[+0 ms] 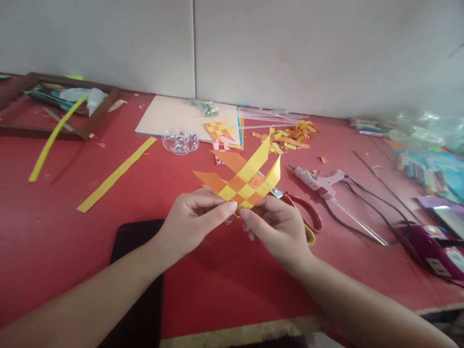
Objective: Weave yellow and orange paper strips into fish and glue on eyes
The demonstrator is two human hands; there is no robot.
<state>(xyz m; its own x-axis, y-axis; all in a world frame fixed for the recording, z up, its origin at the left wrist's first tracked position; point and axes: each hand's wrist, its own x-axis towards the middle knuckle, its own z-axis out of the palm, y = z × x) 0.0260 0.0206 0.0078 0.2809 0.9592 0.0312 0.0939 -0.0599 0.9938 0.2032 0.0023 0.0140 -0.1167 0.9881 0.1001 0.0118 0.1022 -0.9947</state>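
Observation:
A woven paper fish (242, 184) of orange and yellow strips is held up over the red table, its loose strip ends pointing away from me. My left hand (203, 217) pinches its near left edge between thumb and fingers. On the near right edge, my right hand (277, 224) grips it the same way, the two thumb tips almost meeting. Behind my right hand lie scissors (306, 208) with red and yellow handles, their blades partly covered by the paper. A similar woven fish (218, 129) rests farther back on pale paper sheets (174, 113).
Yellow strips (116, 175) lie at left near a wooden frame (87, 128). A tray of googly eyes (180, 142) and paper scraps (290, 137) are behind. At right sit a pink glue gun (319, 182) with cables and a magenta device (437, 249). A black flat object (141, 270) lies under my left arm.

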